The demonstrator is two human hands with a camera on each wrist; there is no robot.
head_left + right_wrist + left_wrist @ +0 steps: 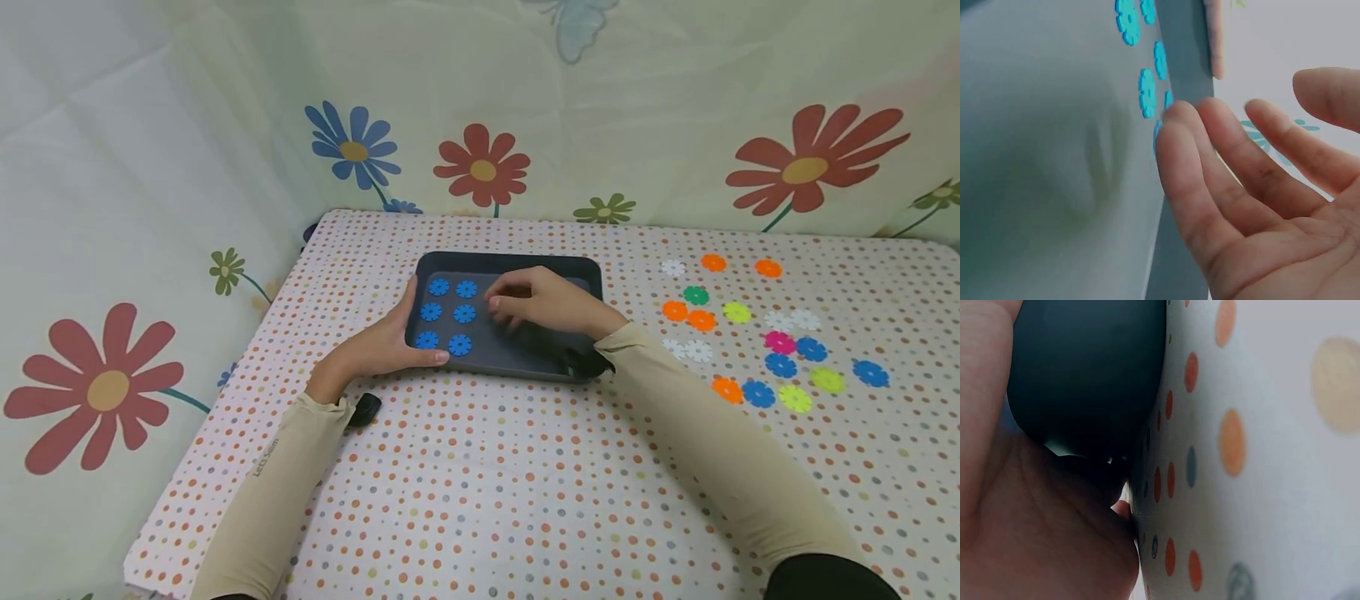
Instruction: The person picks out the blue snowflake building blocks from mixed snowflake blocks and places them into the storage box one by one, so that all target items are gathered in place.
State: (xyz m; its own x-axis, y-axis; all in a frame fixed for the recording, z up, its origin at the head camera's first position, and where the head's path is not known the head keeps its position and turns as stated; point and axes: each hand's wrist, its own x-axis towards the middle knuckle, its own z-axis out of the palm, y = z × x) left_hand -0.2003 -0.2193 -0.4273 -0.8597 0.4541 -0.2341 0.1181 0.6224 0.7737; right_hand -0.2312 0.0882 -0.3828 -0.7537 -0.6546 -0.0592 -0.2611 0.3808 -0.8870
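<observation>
A dark baking tray lies on the dotted tabletop. Several blue snowflake-shaped discs sit in two columns on the left part of its floor. At the tray's left end, my left hand holds its front left corner, thumb along the front rim and fingers against the left side; the left wrist view shows the tray's dark wall against the palm. Over the middle of the tray is my right hand, just right of the discs. The right wrist view shows its fingers loosely bent, thumb apart, nothing between them.
To the right of the tray lie loose snowflake discs in several colours, among them orange, white, green, pink, yellow and blue. A flower-printed curtain hangs behind the table.
</observation>
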